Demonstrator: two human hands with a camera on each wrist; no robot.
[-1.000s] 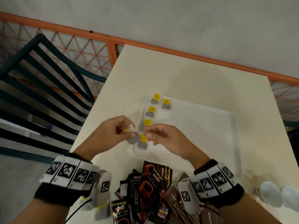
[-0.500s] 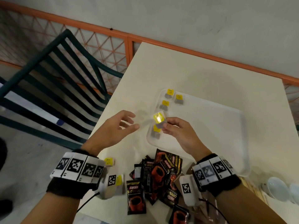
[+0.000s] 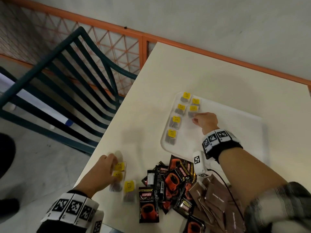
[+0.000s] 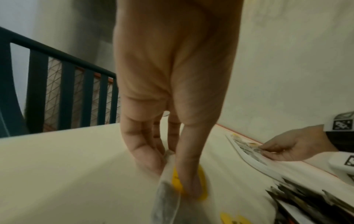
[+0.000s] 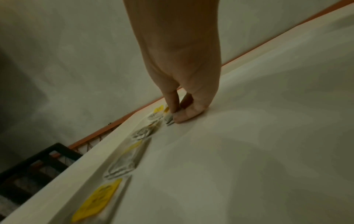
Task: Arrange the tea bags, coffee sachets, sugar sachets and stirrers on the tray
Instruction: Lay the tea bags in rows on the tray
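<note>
A white tray (image 3: 252, 132) lies on the cream table. Several tea bags with yellow tags (image 3: 175, 122) sit in two columns at its left end. My right hand (image 3: 195, 117) pinches the lower corner of the second column's nearer tea bag (image 3: 193, 110), which lies on the tray floor (image 5: 249, 136); thumb and forefinger (image 5: 170, 106) close on the bag (image 5: 168, 119). My left hand (image 3: 114, 170) is on three loose tea bags (image 3: 128, 187) near the table's left edge. Its thumb and fingers (image 4: 145, 157) pinch one bag (image 4: 168, 194) by its yellow tag.
A heap of black-and-red coffee sachets (image 3: 168, 182) and brown sachets (image 3: 215, 197) lies in front of the tray. A dark green slatted chair (image 3: 67, 81) stands off the table's left edge, with an orange railing (image 3: 117, 47) behind it. The tray's right part is bare.
My right hand carried its tea bag away from me and set it down in the tray's second column. My left hand drew back to the loose tea bags near the table's left edge.
</note>
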